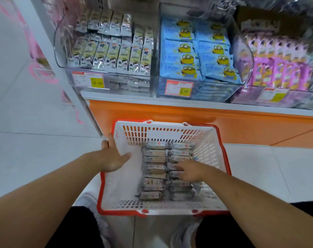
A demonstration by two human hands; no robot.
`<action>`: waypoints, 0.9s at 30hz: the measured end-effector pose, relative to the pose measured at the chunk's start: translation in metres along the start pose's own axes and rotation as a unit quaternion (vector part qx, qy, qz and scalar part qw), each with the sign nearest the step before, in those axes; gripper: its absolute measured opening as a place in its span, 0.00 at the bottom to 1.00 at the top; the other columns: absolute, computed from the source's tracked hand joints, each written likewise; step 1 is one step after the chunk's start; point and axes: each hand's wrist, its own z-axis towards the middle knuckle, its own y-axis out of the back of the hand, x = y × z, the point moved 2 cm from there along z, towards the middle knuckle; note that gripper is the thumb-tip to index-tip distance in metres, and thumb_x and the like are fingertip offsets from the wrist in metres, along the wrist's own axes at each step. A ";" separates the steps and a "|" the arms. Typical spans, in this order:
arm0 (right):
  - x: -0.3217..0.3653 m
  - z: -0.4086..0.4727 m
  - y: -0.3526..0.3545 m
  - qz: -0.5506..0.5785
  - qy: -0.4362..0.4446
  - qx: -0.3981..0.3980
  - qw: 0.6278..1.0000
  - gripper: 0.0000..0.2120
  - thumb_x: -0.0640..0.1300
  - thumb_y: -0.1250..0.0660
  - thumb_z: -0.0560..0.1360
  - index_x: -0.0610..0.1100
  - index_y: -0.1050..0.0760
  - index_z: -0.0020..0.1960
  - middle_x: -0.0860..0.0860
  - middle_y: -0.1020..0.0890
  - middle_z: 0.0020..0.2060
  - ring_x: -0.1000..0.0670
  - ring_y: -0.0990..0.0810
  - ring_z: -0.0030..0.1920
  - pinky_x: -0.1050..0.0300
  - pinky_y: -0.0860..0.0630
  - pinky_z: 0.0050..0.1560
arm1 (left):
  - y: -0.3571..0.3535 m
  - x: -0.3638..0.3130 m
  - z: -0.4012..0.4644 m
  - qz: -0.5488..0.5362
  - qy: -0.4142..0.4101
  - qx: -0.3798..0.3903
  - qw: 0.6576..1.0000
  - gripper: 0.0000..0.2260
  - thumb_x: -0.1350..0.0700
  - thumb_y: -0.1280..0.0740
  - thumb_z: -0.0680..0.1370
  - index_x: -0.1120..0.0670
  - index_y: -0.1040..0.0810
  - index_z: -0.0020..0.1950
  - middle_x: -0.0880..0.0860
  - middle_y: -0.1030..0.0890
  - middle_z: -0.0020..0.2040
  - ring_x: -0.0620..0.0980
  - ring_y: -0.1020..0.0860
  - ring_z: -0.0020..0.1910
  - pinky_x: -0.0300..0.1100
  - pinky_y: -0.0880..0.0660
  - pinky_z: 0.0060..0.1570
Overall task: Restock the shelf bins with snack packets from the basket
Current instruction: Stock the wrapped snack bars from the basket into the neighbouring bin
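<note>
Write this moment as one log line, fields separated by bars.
left hand: on basket rim | right hand: on packets | bins: untouched

A shop: price tags (88, 80) front snack-filled shelf bins (109, 51).

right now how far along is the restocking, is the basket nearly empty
Not nearly. The basket holds two full rows of snack packets. In hand: the right hand reaches into the right row, lifting nothing yet; the left hand steadies the rim. The left shelf bin already looks well stocked. Moving the packets remains.
</note>
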 end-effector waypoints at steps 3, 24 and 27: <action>-0.015 0.017 -0.022 0.041 -0.018 -0.010 0.999 0.29 0.48 0.35 0.83 0.48 0.38 0.82 0.46 0.31 0.77 0.41 0.29 0.74 0.50 0.30 0.71 | -0.020 0.002 0.012 -0.034 0.007 -0.020 0.999 0.57 0.28 0.36 0.75 0.47 0.84 0.72 0.52 0.59 0.81 0.62 0.36 0.77 0.58 0.34 0.74; 0.045 -0.013 0.048 0.096 0.121 -0.132 0.979 0.15 0.54 0.19 0.71 0.57 0.19 0.55 0.59 0.18 0.49 0.54 0.19 0.50 0.53 0.19 0.52 | -0.002 -0.017 0.002 0.064 0.058 -0.031 0.996 0.56 0.27 0.37 0.74 0.54 0.71 0.80 0.58 0.60 0.83 0.66 0.52 0.81 0.63 0.42 0.77; 0.080 -0.056 0.094 0.095 0.180 -0.171 0.964 0.14 0.51 0.19 0.70 0.57 0.18 0.54 0.60 0.17 0.50 0.59 0.20 0.51 0.58 0.21 0.54 | 0.041 -0.047 -0.030 0.114 -0.002 -0.078 0.990 0.37 0.34 0.43 0.81 0.55 0.48 0.82 0.60 0.53 0.83 0.65 0.50 0.81 0.60 0.41 0.75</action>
